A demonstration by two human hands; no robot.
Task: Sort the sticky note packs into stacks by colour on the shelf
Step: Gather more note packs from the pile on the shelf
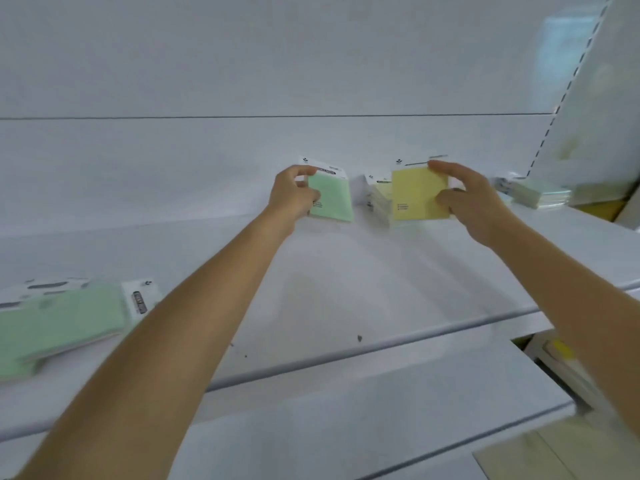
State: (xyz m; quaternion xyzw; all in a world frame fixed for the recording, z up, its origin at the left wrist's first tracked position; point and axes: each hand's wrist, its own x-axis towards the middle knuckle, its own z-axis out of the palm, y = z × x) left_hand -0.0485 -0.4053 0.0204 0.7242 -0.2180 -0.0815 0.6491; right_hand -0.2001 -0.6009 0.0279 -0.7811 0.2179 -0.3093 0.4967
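Fingers of the left hand were curled over the top left corner of a green sticky note pack, with the thumb pressed on its face. The pack was held upright, face toward the camera, white header card uppermost.

The right hand gripped a yellow sticky note pack in the same manner. Its fingers were hooked over the top edge and the thumb lay on the face near the right edge. This pack was also upright. The two held packs were near each other but not touching.

Both packs were at the rear of the white shelf, close to the back panel. Whether their lower edges touched the shelf could not be determined.

A yellow stack stood between the two held packs. It was just behind the yellow pack and partly covered by it.

A green stack lay flat at the front left of the shelf, well apart from both hands, and was blurred.

A pale stack lay at the far right rear, beside the slotted upright. Its colour could not be confirmed.

Several dark specks were noted on the shelf near the front rail.
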